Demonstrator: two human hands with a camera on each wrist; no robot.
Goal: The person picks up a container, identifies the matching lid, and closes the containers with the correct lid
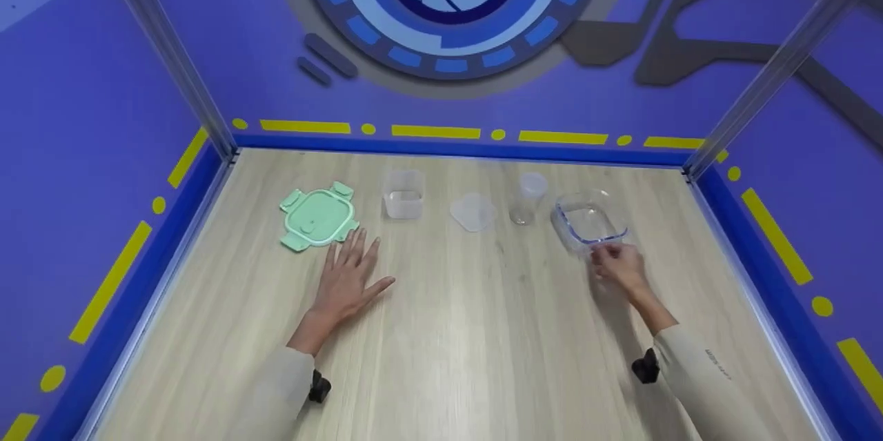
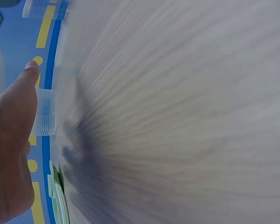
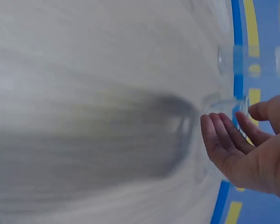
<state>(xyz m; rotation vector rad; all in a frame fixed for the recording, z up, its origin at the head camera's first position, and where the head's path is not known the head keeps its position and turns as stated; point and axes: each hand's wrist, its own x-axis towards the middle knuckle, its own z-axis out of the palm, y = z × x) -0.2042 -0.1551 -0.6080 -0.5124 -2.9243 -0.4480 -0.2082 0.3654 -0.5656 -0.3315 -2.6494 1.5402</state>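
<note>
Two hands showed in the head view: the left hand (image 1: 348,275) lay flat, fingers spread, just beside the green lid (image 1: 318,217), while the right hand (image 1: 617,263) touched the glass dish (image 1: 590,223) at its near rim. The blurred right-wrist view showed its fingers (image 3: 219,140) loosely curved, gripping nothing.
</note>
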